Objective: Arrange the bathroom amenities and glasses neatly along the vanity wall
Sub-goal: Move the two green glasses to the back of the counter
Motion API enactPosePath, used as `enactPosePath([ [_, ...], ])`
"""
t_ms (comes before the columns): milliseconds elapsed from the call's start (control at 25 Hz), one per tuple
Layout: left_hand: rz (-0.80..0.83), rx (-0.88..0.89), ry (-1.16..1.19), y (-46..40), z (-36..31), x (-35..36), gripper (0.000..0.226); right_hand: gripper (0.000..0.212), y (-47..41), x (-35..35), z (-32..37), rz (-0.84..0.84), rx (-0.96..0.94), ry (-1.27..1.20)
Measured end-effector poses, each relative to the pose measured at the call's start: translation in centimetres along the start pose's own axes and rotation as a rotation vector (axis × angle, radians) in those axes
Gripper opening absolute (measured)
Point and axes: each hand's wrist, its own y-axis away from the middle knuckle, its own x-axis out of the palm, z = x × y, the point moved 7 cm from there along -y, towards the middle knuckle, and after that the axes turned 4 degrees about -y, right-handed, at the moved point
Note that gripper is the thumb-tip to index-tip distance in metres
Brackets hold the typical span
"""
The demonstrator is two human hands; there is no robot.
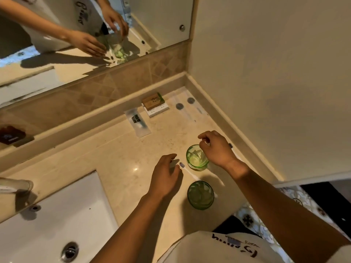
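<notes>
Head view looks down on a beige vanity top in a corner. Taking the far green glass as landmark: the right hand sits over its rim on the right side, fingers curled, thumb and forefinger pinched above the mouth; whether they hold something small or the rim itself I cannot tell. The left hand hovers just left of this glass, fingers loosely bent and holding nothing, its fingertips near the head of a white toothbrush. The toothbrush lies flat on the counter, its long axis running from just left of the glass, bristle end up, back and rightward toward the near green glass, which stands closer to the person. The left hand is plainly nearer the brush. Beyond the far glass, against the back wall, lie a soap box on a white packet and a clear sachet.
</notes>
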Motion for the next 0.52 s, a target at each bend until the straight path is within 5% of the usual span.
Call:
enactPosePath([
  [240,0.068,-0.032,-0.004,-0.9,-0.8,1.7,0.057,0.045,1.7,1.3,-5.2,0.058,0.129,-0.183],
  [520,0.091,-0.157,-0.046,-1.6,-0.8,3.3,0.059,0.062,1.2,3.6,-6.6,0.281,0.062,-0.230],
])
